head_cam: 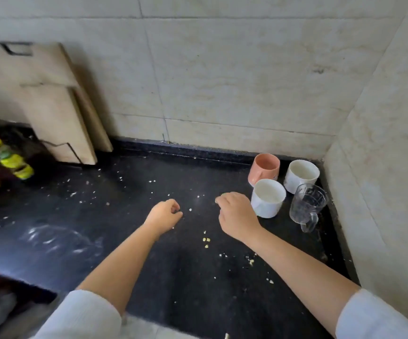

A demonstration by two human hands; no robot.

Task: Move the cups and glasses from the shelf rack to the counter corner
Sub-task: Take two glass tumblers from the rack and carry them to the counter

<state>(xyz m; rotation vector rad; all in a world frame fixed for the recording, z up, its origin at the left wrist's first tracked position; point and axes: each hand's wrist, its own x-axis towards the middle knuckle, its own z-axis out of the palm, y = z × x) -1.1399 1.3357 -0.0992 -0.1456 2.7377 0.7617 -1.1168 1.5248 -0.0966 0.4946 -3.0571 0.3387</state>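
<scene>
**Both hands empty beside the cups**

Loosely curled, my left hand and right hand hold nothing above the black stone counter. At its far right corner stand a pink plastic cup, two white ceramic mugs and a clear glass jug. Wooden chopping boards lean far left; bottle labels are unreadable.

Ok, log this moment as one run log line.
corner: pink cup, two white cups, glass mug | left hand empty | right hand empty

Both hands loosely curled, empty.
</scene>
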